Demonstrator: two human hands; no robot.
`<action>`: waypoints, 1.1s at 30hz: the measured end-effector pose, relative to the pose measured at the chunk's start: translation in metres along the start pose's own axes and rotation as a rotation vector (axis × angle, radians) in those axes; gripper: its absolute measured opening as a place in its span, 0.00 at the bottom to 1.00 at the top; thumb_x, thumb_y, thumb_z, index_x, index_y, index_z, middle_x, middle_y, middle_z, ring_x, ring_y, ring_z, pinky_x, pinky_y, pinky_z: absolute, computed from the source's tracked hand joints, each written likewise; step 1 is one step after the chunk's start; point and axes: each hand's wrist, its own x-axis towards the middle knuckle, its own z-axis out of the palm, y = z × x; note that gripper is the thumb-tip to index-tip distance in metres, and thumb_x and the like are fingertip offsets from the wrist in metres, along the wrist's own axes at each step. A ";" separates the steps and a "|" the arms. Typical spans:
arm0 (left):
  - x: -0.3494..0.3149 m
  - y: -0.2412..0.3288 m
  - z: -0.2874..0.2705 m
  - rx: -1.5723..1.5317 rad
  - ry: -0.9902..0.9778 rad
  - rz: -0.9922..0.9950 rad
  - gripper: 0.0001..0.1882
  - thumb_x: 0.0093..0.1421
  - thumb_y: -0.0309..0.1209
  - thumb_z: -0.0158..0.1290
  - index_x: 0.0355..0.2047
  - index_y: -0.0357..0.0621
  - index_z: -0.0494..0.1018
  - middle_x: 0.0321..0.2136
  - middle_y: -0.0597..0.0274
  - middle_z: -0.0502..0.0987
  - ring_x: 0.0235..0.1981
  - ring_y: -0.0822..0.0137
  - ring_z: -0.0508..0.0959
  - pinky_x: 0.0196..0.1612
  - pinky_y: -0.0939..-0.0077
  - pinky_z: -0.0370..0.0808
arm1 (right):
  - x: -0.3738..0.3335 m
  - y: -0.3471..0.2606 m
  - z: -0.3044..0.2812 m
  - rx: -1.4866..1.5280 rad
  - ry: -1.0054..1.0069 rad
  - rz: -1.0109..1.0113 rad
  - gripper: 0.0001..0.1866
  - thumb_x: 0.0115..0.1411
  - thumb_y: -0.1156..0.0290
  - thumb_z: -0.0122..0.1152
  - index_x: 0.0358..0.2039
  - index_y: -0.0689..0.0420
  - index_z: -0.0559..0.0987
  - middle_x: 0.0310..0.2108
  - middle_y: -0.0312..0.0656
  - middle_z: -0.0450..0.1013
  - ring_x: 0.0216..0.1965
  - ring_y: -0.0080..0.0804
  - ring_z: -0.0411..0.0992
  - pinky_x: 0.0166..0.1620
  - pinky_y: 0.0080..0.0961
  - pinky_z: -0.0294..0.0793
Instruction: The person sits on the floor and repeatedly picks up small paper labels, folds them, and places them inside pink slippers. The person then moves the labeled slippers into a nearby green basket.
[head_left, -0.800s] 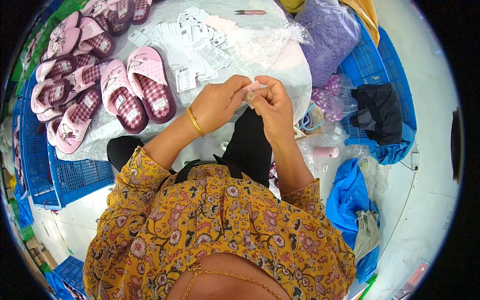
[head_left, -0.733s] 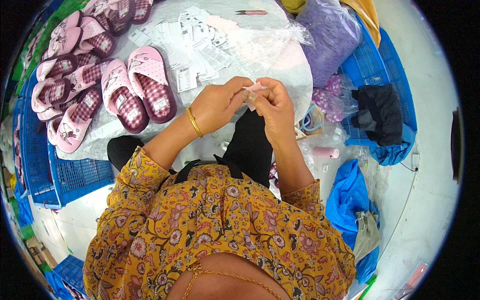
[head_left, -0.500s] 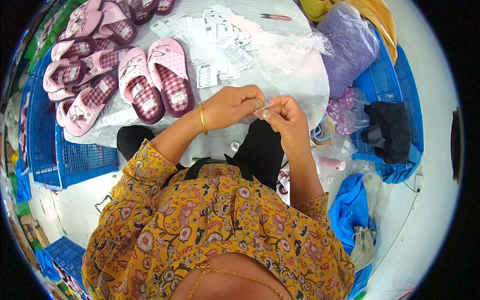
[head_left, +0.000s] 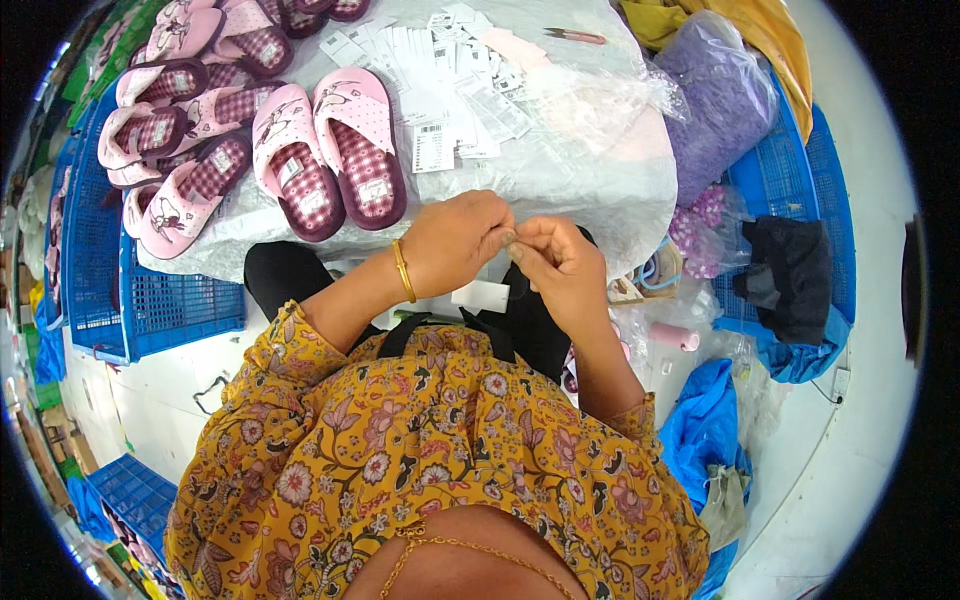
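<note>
White rectangular card [head_left: 481,296] near left hand [head_left: 452,236]

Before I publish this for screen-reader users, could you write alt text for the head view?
A person's left hand and right hand meet at the fingers near a table, a white card showing below them; anything pinched is too small to tell. On the table lie pink slippers, white labels and snips.

Slippers [head_left: 360,120] left, labels [head_left: 490,108] centre, snips [head_left: 574,36] right
</note>
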 end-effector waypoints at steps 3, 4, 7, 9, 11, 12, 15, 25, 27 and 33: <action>-0.002 -0.008 -0.004 -0.002 0.047 -0.010 0.09 0.61 0.34 0.55 0.36 0.42 0.71 0.32 0.53 0.74 0.34 0.50 0.75 0.38 0.63 0.73 | 0.012 0.010 0.003 0.069 -0.041 0.007 0.13 0.59 0.75 0.65 0.44 0.61 0.77 0.30 0.34 0.77 0.26 0.13 0.68 0.31 0.15 0.70; -0.001 -0.011 -0.009 0.184 0.124 0.014 0.12 0.58 0.35 0.57 0.39 0.42 0.73 0.36 0.55 0.76 0.40 0.51 0.75 0.44 0.59 0.72 | 0.012 0.011 0.004 0.060 -0.031 -0.004 0.13 0.59 0.75 0.65 0.44 0.61 0.77 0.30 0.34 0.77 0.26 0.13 0.69 0.31 0.15 0.70; 0.005 -0.027 -0.035 0.680 0.279 -0.016 0.15 0.57 0.37 0.58 0.41 0.43 0.75 0.40 0.59 0.77 0.47 0.54 0.73 0.52 0.57 0.68 | 0.013 0.015 0.009 0.050 -0.017 -0.032 0.13 0.59 0.76 0.64 0.45 0.62 0.77 0.30 0.35 0.77 0.27 0.14 0.69 0.32 0.15 0.70; 0.009 -0.042 -0.042 0.798 0.191 -0.085 0.15 0.57 0.37 0.58 0.42 0.44 0.76 0.41 0.60 0.77 0.50 0.56 0.72 0.54 0.57 0.65 | 0.014 0.018 0.008 0.065 -0.023 -0.039 0.13 0.60 0.76 0.63 0.46 0.62 0.77 0.30 0.35 0.76 0.28 0.14 0.69 0.33 0.15 0.70; 0.010 -0.049 -0.042 0.868 0.099 -0.120 0.16 0.57 0.38 0.58 0.43 0.45 0.76 0.42 0.61 0.77 0.51 0.58 0.72 0.55 0.58 0.64 | 0.016 0.020 0.008 0.066 -0.033 -0.045 0.13 0.60 0.76 0.63 0.46 0.63 0.77 0.30 0.35 0.76 0.28 0.14 0.69 0.33 0.15 0.70; 0.010 -0.049 -0.041 0.879 0.050 -0.121 0.16 0.57 0.39 0.57 0.43 0.45 0.76 0.42 0.61 0.77 0.50 0.58 0.72 0.55 0.59 0.64 | 0.016 0.021 0.008 0.067 -0.036 -0.046 0.13 0.60 0.76 0.63 0.46 0.63 0.77 0.30 0.34 0.76 0.28 0.14 0.69 0.33 0.15 0.71; 0.010 -0.055 -0.037 0.898 0.062 -0.067 0.13 0.57 0.39 0.57 0.38 0.45 0.77 0.38 0.62 0.78 0.46 0.60 0.74 0.51 0.61 0.65 | 0.015 0.020 0.008 0.086 -0.041 -0.003 0.13 0.60 0.76 0.63 0.46 0.63 0.77 0.31 0.35 0.77 0.29 0.14 0.70 0.34 0.16 0.71; 0.019 -0.062 -0.040 1.034 -0.026 -0.062 0.05 0.55 0.30 0.52 0.30 0.45 0.76 0.30 0.61 0.77 0.35 0.61 0.78 0.44 0.63 0.67 | 0.012 0.023 0.003 0.109 -0.070 0.019 0.13 0.61 0.75 0.63 0.45 0.62 0.77 0.32 0.34 0.76 0.31 0.15 0.70 0.36 0.16 0.70; 0.019 -0.057 -0.047 0.993 0.036 -0.040 0.03 0.53 0.29 0.53 0.28 0.46 0.75 0.28 0.62 0.77 0.33 0.61 0.78 0.42 0.63 0.67 | 0.012 0.026 0.004 0.125 -0.076 0.018 0.13 0.61 0.75 0.63 0.45 0.62 0.77 0.32 0.34 0.76 0.32 0.15 0.70 0.36 0.16 0.70; 0.009 -0.053 -0.053 0.831 0.303 0.102 0.04 0.49 0.28 0.58 0.23 0.48 0.72 0.23 0.63 0.73 0.28 0.60 0.76 0.36 0.63 0.67 | 0.014 0.021 0.009 0.133 -0.086 0.002 0.12 0.61 0.73 0.63 0.44 0.62 0.77 0.32 0.34 0.76 0.31 0.14 0.69 0.36 0.16 0.70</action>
